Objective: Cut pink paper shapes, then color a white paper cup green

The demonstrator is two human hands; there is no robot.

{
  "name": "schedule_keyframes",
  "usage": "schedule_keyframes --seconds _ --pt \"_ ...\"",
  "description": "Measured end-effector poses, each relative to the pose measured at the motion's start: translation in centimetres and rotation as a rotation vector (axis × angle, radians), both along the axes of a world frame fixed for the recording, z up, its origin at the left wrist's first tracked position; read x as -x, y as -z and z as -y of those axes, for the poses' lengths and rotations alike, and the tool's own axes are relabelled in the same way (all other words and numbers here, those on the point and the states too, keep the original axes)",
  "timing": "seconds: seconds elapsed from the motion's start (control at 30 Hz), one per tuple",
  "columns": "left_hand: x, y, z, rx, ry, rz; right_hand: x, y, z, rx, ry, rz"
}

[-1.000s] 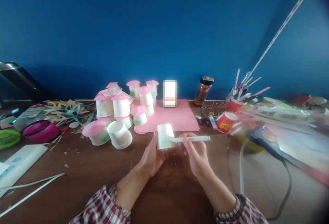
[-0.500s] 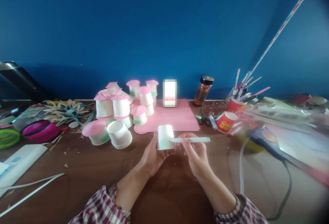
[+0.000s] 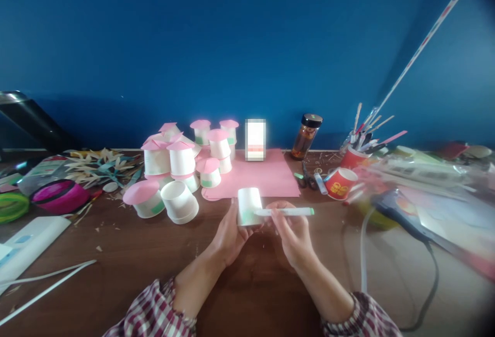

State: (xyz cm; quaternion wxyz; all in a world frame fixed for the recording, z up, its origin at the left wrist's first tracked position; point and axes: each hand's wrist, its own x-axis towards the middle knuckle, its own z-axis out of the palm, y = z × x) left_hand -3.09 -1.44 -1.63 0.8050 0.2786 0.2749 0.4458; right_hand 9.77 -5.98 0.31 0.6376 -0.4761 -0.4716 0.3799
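Observation:
My left hand is closed around the lower left of a white paper cup, held above the table. Pale green marking shows low on the cup's side. Between the fingers and thumb of my right hand is a white marker pen with a green end, lying nearly level. Its tip meets the cup's right side, at the green patch. To the left stand white cups with pink paper cone tops, some stacked, several with green patches. Beside them are plain white cups, one nested in another.
Pink paper sheets lie behind the cup. At the back right are a dark-lidded jar, scissors, and a red cup. A glue gun with its cord lies right; a power strip lies left.
The marker and my right hand have shifted slightly left against the cup. The green patch looks a little larger. My left hand keeps its hold on the cup.

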Motion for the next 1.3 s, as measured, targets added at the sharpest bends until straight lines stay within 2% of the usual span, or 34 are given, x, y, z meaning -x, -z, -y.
schedule_keyframes --seconds 0.23,0.37,0.57,0.73,0.87,1.0,1.3 --pt "-0.05 0.02 -0.11 0.028 -0.034 -0.011 -0.31 0.12 0.06 -0.02 0.015 0.041" --pt "-0.02 0.25 -0.29 0.09 -0.091 -0.034 -0.43 0.15 0.17 -0.012 -0.032 0.056" --pt "0.05 0.32 -0.28 0.04 -0.018 0.001 -0.37 0.34 0.04 -0.013 0.005 0.045" --pt "0.09 0.16 -0.43 0.107 -0.08 -0.007 -0.34 0.25 0.03 0.014 -0.052 0.051" --pt "0.08 0.25 -0.35 0.062 -0.052 -0.019 -0.36 0.08 0.03 0.0 -0.017 0.036" --pt "0.09 0.47 -0.26 0.025 -0.02 -0.043 -0.37 0.14 0.08 0.015 -0.053 0.028" --pt "0.08 0.15 0.08 -0.048 -0.017 -0.095 -0.02 0.07 0.39 0.017 -0.063 0.135"
